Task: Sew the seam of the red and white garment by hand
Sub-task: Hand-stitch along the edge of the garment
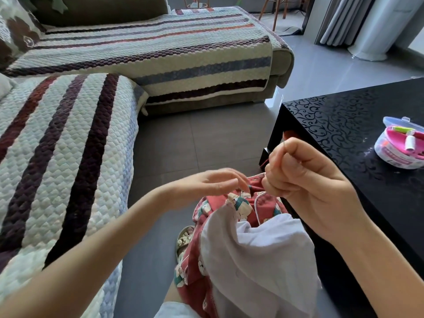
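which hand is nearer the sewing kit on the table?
Right. The right hand, pinching the needle, is up by the table edge, left of the sewing kit; the left hand is farther left, over the garment.

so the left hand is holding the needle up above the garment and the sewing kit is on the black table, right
Not quite. In the head view it is the right hand that pinches the needle above the garment; the left hand is open beside it. The sewing kit is on the black table, as you say.
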### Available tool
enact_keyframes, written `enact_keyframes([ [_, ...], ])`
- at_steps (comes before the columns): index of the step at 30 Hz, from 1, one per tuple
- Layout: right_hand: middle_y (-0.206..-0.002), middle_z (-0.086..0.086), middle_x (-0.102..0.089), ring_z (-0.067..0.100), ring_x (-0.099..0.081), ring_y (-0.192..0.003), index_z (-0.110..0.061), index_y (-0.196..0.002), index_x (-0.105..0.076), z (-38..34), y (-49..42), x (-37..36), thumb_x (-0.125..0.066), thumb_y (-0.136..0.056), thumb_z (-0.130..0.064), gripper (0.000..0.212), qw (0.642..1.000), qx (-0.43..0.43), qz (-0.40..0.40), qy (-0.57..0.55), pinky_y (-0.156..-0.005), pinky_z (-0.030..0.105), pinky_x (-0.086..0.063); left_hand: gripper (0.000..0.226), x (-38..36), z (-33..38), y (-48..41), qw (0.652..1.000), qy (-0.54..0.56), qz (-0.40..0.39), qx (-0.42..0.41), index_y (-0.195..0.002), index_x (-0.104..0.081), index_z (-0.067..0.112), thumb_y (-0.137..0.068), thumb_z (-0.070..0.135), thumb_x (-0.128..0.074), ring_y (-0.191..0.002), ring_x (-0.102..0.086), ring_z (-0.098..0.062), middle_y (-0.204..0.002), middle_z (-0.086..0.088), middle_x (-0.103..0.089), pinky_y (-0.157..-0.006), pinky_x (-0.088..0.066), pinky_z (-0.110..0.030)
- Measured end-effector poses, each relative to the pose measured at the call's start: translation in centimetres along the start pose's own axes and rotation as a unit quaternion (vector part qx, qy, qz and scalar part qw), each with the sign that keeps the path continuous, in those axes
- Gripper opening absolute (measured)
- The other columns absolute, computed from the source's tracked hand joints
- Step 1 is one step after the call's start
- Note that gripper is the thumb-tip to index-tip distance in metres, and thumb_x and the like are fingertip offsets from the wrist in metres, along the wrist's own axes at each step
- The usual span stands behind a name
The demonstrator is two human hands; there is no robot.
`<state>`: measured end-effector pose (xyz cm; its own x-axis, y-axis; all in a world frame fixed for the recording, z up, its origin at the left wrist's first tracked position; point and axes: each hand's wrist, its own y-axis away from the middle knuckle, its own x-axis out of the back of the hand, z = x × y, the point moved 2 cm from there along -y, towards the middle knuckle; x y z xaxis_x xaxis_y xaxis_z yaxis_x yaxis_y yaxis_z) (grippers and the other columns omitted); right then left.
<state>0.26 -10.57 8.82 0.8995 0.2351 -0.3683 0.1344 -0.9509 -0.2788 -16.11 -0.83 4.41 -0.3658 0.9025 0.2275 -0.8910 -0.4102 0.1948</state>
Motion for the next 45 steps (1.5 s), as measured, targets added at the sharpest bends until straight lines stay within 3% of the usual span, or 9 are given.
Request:
enact_keyframes([
  [5,-0.060,-0.004,-0.038,0.010,-0.028,-0.053,-0.006,-0.085,-0.060,-1.0,-0.4,1.0,-0.065,-0.087,-0.022,0.016,0.999,-0.003,-0.011,-0.043,-0.053,0.021,-0.032,0.035,-0.5,-0.9,-0.6,0.993,-0.075,-0.081,0.049,-0.101,-0.069,0.014,-0.075,0.037,-0.067,-0.105,-0.059,-0.013,-0.107,-0.001,-0.066,-0.094,-0.043,-0.028],
  [10,-0.054,0.000,-0.044,0.012,-0.040,-0.048,-0.008,-0.084,-0.062,-1.2,-1.4,3.8,-0.059,-0.085,-0.017,0.009,0.997,-0.013,0.031,-0.073,-0.052,0.022,-0.040,0.027,0.2,-1.5,0.2,0.998,0.057,0.006,0.040,-0.067,-0.071,0.024,-0.078,-0.001,-0.072,-0.061,-0.052,0.000,-0.062,0.014,-0.057,-0.062,-0.041,-0.012],
  [13,-0.059,0.004,-0.061,0.017,-0.057,-0.053,-0.012,-0.077,-0.067,-0.3,-1.9,6.9,-0.057,-0.082,-0.018,0.013,0.988,-0.038,0.146,-0.029,-0.056,0.027,-0.052,0.015,0.4,-1.7,1.1,0.993,0.055,0.102,0.033,-0.062,-0.072,0.016,-0.073,0.011,-0.079,-0.055,-0.046,-0.002,-0.056,0.010,-0.051,-0.053,-0.036,-0.014],
  [20,-0.071,0.009,-0.073,0.022,-0.073,-0.072,-0.010,-0.084,-0.056,4.5,-2.3,11.3,-0.041,-0.100,-0.011,0.022,0.931,-0.138,0.338,-0.010,-0.066,0.032,-0.059,0.012,-2.0,-2.0,4.1,0.968,0.207,0.108,0.087,-0.058,-0.071,0.015,-0.069,0.012,-0.070,-0.046,-0.052,-0.002,-0.053,0.004,-0.059,-0.045,-0.041,-0.013],
  [25,-0.068,0.009,-0.071,0.017,-0.071,-0.058,-0.008,-0.084,-0.053,6.7,-2.7,16.6,-0.038,-0.102,-0.011,0.024,0.841,-0.161,0.473,-0.207,-0.050,0.029,-0.057,0.012,-2.5,-2.0,6.5,0.958,0.236,0.142,0.078,-0.055,-0.069,0.015,-0.057,0.023,-0.079,-0.046,-0.048,-0.002,-0.052,0.006,-0.055,-0.046,-0.039,-0.012],
  [30,-0.076,0.007,-0.051,0.014,-0.054,-0.056,-0.005,-0.078,-0.046,9.3,-2.7,19.9,-0.028,-0.102,-0.001,0.030,0.773,-0.221,0.581,-0.124,-0.034,0.021,-0.047,0.013,-2.7,-1.1,7.5,0.963,0.230,0.128,0.058,-0.056,-0.071,0.015,-0.060,0.017,-0.082,-0.048,-0.052,-0.001,-0.053,0.007,-0.058,-0.049,-0.042,-0.012],
  [36,-0.053,-0.010,-0.034,0.002,-0.028,-0.042,-0.010,-0.090,-0.066,6.4,-3.7,6.1,-0.052,-0.089,-0.018,0.016,0.949,-0.218,0.152,0.168,-0.039,0.013,-0.020,0.016,-3.0,0.5,7.3,0.971,0.198,0.124,0.043,-0.054,-0.071,0.019,-0.065,0.009,-0.076,-0.050,-0.051,0.002,-0.053,0.011,-0.057,-0.050,-0.040,-0.009],
  [40,-0.069,-0.014,-0.064,-0.004,-0.057,-0.063,-0.012,-0.098,-0.072,4.4,-1.1,-0.7,-0.056,-0.083,-0.022,0.024,0.931,-0.258,-0.130,0.224,-0.057,0.009,-0.040,0.025,-2.9,1.3,7.2,0.976,0.184,0.112,0.029,-0.052,-0.069,0.022,-0.069,0.004,-0.070,-0.049,-0.047,0.003,-0.052,0.014,-0.053,-0.051,-0.037,-0.007],
  [45,-0.082,-0.010,-0.068,0.000,-0.059,-0.079,-0.013,-0.104,-0.072,5.1,-0.2,-0.5,-0.060,-0.086,-0.025,0.025,0.905,-0.314,-0.171,0.232,-0.069,0.013,-0.041,0.024,-3.0,1.6,7.3,0.980,0.172,0.098,0.020,-0.054,-0.070,0.023,-0.069,0.005,-0.073,-0.050,-0.045,0.003,-0.052,0.013,-0.052,-0.052,-0.035,-0.007],
])
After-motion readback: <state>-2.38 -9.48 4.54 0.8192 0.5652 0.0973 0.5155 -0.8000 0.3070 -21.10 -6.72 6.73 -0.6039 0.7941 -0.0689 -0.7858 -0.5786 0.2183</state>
